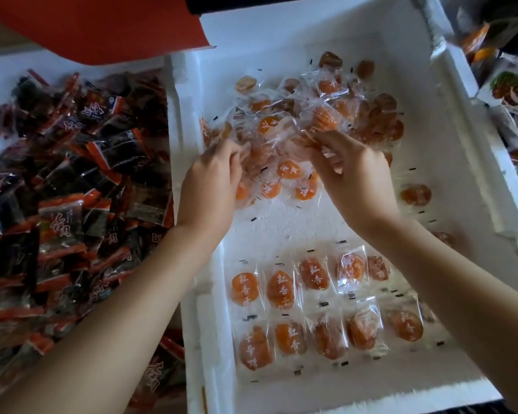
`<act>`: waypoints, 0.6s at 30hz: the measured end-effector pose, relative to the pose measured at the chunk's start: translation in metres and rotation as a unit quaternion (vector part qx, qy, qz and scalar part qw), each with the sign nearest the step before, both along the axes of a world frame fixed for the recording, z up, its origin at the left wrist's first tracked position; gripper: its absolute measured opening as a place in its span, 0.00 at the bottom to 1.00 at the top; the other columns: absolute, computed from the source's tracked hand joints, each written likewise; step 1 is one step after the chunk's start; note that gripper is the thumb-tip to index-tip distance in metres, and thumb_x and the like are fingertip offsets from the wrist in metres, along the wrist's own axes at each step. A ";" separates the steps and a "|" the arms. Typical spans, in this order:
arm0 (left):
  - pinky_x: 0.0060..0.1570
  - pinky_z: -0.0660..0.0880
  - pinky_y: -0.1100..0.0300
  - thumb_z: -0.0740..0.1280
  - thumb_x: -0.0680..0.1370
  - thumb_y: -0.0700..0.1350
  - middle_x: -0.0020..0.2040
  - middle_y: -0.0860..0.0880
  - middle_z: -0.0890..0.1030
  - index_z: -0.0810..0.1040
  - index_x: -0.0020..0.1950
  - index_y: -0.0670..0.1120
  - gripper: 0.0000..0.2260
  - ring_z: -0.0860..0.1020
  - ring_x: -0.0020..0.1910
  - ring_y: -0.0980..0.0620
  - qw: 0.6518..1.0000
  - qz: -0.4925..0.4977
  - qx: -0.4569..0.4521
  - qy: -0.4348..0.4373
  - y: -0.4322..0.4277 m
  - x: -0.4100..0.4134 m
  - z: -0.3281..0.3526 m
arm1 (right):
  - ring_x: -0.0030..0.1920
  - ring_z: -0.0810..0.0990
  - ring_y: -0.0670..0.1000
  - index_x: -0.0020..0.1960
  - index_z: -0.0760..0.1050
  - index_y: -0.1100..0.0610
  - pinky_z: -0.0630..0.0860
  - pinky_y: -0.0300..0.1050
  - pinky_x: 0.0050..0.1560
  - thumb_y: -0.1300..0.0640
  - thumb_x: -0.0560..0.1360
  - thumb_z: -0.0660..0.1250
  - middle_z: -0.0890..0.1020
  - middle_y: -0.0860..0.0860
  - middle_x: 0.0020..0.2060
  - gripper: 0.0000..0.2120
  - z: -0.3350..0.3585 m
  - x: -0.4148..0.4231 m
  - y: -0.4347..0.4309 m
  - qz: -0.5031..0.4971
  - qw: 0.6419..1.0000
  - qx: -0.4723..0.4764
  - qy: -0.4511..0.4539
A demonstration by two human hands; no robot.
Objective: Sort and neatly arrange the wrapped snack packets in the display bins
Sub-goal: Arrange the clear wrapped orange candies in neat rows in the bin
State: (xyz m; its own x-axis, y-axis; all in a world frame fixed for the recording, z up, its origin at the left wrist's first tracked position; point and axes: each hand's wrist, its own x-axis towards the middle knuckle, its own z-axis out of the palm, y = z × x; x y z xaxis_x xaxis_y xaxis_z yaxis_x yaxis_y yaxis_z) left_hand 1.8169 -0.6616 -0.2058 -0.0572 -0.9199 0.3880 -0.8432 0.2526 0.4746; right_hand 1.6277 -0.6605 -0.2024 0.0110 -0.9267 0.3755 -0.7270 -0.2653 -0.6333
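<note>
Works at the near edge of the loose heap of dried-apricot packets in the far half of the white foam bin: left hand curled round some wrappers, number unclear through blur; right hand pinching clear film between thumb and fingers. Shows two tidy packet rows laid flat at the near end. Probably handles light, soft and crinkly, with slippery film; best pinched at a sealed end rather than squeezed over the fruit. Leaves the red-and-black packets in the left bin untouched.
</note>
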 end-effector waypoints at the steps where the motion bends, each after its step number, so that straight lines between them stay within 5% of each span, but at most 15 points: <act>1: 0.37 0.76 0.49 0.63 0.80 0.35 0.41 0.40 0.81 0.78 0.50 0.36 0.05 0.80 0.39 0.42 1.000 0.008 -0.011 0.019 0.001 0.001 0.002 | 0.39 0.82 0.45 0.60 0.77 0.56 0.81 0.49 0.38 0.53 0.79 0.62 0.84 0.48 0.46 0.13 0.001 0.000 0.004 -0.006 1.000 0.005 -0.011; 5: 0.35 0.71 0.70 0.62 0.80 0.35 0.36 0.51 0.77 0.76 0.48 0.37 0.04 0.75 0.35 0.64 0.991 0.045 -0.016 0.124 0.022 -0.010 0.015 | 0.38 0.80 0.41 0.56 0.76 0.58 0.80 0.37 0.38 0.54 0.78 0.62 0.79 0.40 0.43 0.10 0.002 0.007 0.022 -0.002 0.998 0.033 -0.054; 8: 0.31 0.69 0.74 0.60 0.82 0.36 0.34 0.57 0.72 0.71 0.44 0.42 0.07 0.75 0.32 0.70 0.960 0.064 0.085 0.260 0.046 -0.028 0.026 | 0.40 0.78 0.37 0.52 0.73 0.53 0.77 0.29 0.41 0.52 0.78 0.62 0.76 0.36 0.41 0.06 0.002 0.023 0.041 0.029 0.991 0.055 -0.118; 13: 0.44 0.80 0.60 0.62 0.82 0.42 0.45 0.52 0.81 0.71 0.52 0.46 0.01 0.82 0.42 0.59 0.801 0.076 0.267 0.531 0.064 -0.038 0.026 | 0.53 0.79 0.45 0.65 0.73 0.56 0.81 0.45 0.49 0.47 0.78 0.59 0.76 0.48 0.59 0.20 -0.006 0.036 0.065 0.086 0.993 0.055 -0.063; 15: 0.49 0.79 0.56 0.68 0.78 0.47 0.44 0.52 0.82 0.72 0.56 0.41 0.13 0.83 0.45 0.55 0.752 0.057 0.288 0.590 0.066 -0.033 0.023 | 0.59 0.76 0.49 0.68 0.71 0.54 0.79 0.48 0.53 0.48 0.78 0.58 0.73 0.50 0.63 0.20 -0.009 0.037 0.071 0.096 0.993 0.057 -0.040; 18: 0.55 0.79 0.53 0.73 0.72 0.51 0.46 0.48 0.83 0.73 0.52 0.39 0.19 0.84 0.49 0.51 0.791 0.050 0.287 0.538 0.073 -0.024 0.019 | 0.60 0.74 0.49 0.64 0.74 0.54 0.75 0.44 0.55 0.55 0.79 0.61 0.75 0.49 0.61 0.14 -0.009 0.037 0.077 0.117 0.992 0.034 -0.024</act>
